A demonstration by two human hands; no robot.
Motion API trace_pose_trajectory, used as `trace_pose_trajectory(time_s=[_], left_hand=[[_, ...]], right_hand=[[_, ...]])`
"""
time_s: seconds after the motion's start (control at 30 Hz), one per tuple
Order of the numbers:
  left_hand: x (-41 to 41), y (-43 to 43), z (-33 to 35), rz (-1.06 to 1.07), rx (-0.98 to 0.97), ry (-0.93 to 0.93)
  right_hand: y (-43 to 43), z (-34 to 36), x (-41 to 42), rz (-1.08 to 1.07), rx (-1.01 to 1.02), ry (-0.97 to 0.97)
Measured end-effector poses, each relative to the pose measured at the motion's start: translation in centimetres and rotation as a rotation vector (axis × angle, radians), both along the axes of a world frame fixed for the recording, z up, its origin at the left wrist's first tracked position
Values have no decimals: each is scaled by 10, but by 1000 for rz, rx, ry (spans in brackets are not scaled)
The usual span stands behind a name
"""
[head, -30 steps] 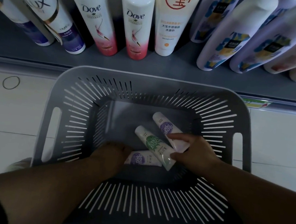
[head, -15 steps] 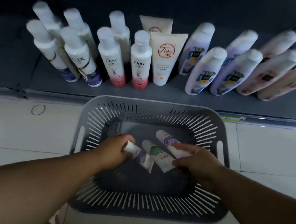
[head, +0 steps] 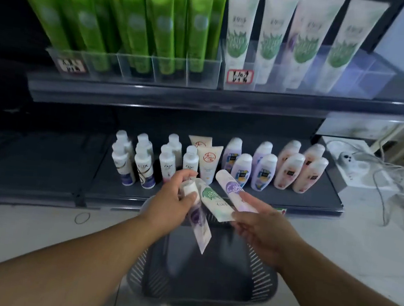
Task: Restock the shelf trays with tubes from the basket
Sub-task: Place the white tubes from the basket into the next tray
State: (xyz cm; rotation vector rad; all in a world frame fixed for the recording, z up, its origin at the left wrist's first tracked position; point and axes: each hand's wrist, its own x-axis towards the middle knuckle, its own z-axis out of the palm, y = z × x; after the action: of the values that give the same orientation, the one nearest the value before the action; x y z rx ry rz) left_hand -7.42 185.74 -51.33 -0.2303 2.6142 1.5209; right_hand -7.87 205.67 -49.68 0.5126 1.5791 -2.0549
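Left hand (head: 171, 202) and right hand (head: 260, 224) grip tubes (head: 211, 200) — Dove bottles (head: 190, 162), LUX bottles (head: 144, 171) behind.

- Two hands: left hand (head: 171, 205), right hand (head: 260, 227).
- Three tubes (head: 212, 200) held above one basket (head: 268, 285).
- Four leaf-print tubes (head: 236, 36) in front, upper shelf (head: 151, 97).
- Lower shelf (head: 293, 195): seven white bottles (head: 166, 163), four lilac bottles (head: 242, 168), four pink bottles (head: 289, 172), two cream tubes (head: 208, 164).
- Green tubes (head: 161, 26): overlapping, uncountable.

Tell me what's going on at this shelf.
A person is restocking. Their left hand grips one purple-printed tube near its cap. Their right hand holds two more, a green-leaf tube and a second purple tube, all above the grey basket. The clear trays on the upper shelf hold standing tubes; none of the three has reached them.
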Motion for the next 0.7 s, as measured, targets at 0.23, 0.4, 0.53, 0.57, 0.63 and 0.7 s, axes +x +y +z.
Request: trace_pose_trajectory(time_s=[0.23, 0.4, 0.53, 0.57, 0.63, 0.7], left_hand=[[21, 26, 100, 127, 258, 75], [30, 42, 162, 118, 520, 144], [24, 54, 195, 142, 596, 244], [22, 58, 202, 148, 621, 249], [15, 65, 210, 148, 629, 268], [10, 71, 216, 136, 586, 290]], right_hand=[[0, 91, 29, -97, -182, 236], [-2, 142, 35, -125, -145, 368], [-3, 171, 33, -156, -68, 453], [-1, 176, 32, -165, -49, 475], [4, 186, 30, -168, -5, 518], [11, 194, 29, -157, 36, 554]])
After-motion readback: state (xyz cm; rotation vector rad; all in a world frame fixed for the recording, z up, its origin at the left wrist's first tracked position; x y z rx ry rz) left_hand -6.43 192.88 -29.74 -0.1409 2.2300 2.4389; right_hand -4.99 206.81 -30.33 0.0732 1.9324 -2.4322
